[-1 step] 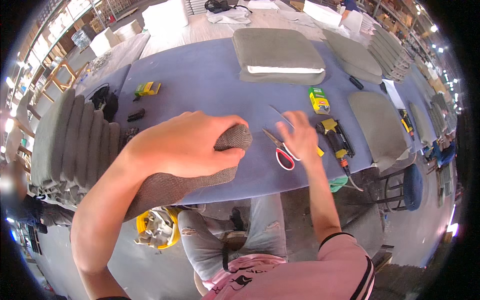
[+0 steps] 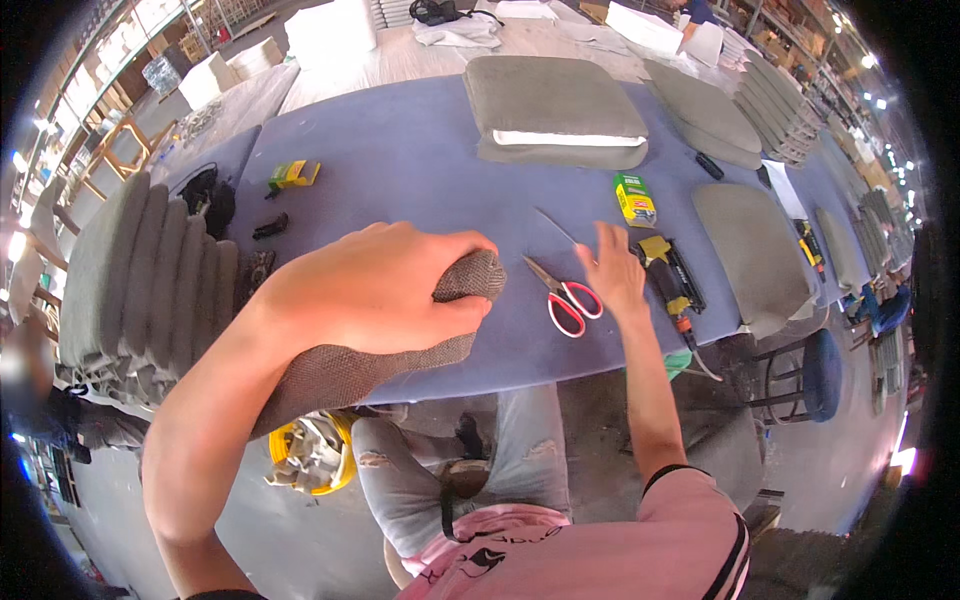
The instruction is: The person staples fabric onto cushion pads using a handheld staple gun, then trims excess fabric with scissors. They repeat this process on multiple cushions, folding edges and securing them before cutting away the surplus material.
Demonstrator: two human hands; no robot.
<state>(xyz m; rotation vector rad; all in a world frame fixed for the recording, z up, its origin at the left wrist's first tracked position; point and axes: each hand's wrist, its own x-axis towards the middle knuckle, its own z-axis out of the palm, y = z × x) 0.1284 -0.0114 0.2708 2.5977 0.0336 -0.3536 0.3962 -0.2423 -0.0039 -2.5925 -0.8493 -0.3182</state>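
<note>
My left hand [image 2: 375, 285] is closed around the rolled edge of a grey fabric seat cushion [image 2: 345, 375] at the table's front edge. My right hand [image 2: 615, 272] hovers over the table with thumb and fingers apart. A thin metal shaft [image 2: 555, 225], like that of a screwdriver or awl, runs under this hand, which hides its other end. Just left of the hand lie scissors [image 2: 565, 300] with red and white handles, blades partly spread. To its right rests a yellow and black pneumatic staple gun [image 2: 668, 275] with a hose.
Grey cushions stand stacked [image 2: 140, 280] at the left; another pile [image 2: 555, 110] lies at the back. A single cushion [image 2: 755, 255] is at the right. Green-yellow boxes [image 2: 635, 200] sit on the blue table. A yellow bucket of scraps [image 2: 310, 450] stands below. Another person [image 2: 697, 15] is far off.
My right hand has shifted slightly to the right, away from the scissors, whose handles now show more fully. The yellow piece beside the hand is no longer visible. My left hand keeps its grip.
</note>
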